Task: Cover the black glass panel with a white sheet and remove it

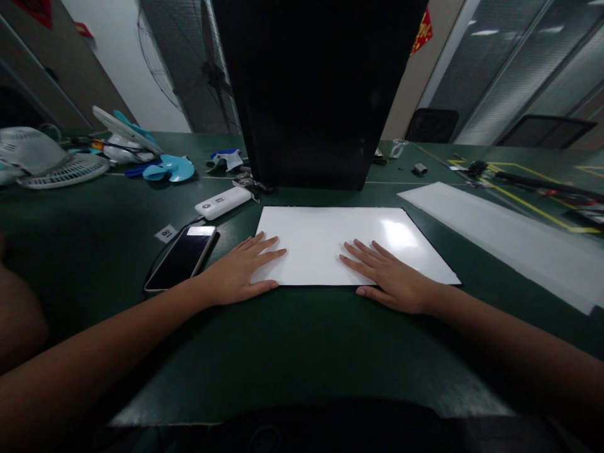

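A glossy white panel (316, 242) with thin dark edges lies flat on the green table (302, 352). My left hand (243, 267) rests palm down on the panel's left end, its fingers spread and pointing to the right. Toward the right half, my right hand (389, 277) also lies palm down, with fingers apart on the white surface and the thumb at the near edge. Neither hand grips anything. Behind the panel stands a large black upright panel (316, 94). Just left of my left hand is a phone (182, 261) with a cable.
A white power bank (224, 202) lies beyond the phone. Fan parts, including a white grille (66, 173) and a blue blade (172, 168), are at the far left. A long white sheet (500, 242) lies to the right. Another person's arm (19, 314) shows at the left edge.
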The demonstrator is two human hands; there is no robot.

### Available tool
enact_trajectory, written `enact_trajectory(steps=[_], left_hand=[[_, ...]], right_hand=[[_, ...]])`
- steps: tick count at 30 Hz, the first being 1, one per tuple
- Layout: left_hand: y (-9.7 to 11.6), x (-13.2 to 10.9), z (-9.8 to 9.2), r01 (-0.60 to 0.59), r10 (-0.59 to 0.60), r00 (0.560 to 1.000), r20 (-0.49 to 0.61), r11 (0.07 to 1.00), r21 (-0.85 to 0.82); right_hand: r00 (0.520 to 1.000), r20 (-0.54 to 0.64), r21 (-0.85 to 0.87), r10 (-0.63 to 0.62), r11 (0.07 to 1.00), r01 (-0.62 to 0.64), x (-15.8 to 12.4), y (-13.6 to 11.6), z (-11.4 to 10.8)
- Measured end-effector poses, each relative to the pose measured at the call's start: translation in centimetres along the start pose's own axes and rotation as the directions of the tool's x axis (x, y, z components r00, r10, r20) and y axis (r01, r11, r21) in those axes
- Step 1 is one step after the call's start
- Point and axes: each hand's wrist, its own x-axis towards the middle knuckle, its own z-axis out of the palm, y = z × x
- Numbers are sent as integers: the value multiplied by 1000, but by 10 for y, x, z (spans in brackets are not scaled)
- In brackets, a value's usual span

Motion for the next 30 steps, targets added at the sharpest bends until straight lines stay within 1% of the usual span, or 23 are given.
enact_trajectory(steps=[2,7,11,16,21,26,28,30], left_hand=[[-1,-1,1,3,-2,1000,19,1000,-10],[3,1,-3,40,-40,997,69,999,-2],[5,3,-6,63,-64,992,108,998,14],[6,4,-7,79,-82,988,128,997,23],[6,3,-7,80,-81,990,119,997,13],[5,3,-5,75,-75,991,107,997,4],[4,3,-5,82,-81,992,98,997,-5],[3,3,-4,92,-90,992,91,996,-17]], right_hand=[[1000,16,-3,1,1000,-1,0,-1,-1],[994,107,-7,31,1000,-30,0,-5,-3],[990,134,14,45,999,-47,0,-5,-4],[993,110,37,45,998,-49,0,-4,-4],[993,73,18,91,996,-93,1,-4,-7],[995,61,-2,74,997,-74,3,-3,-9],[995,34,-10,96,995,-96,3,-3,-8],[990,-18,-16,141,990,-141,3,-4,-4]])
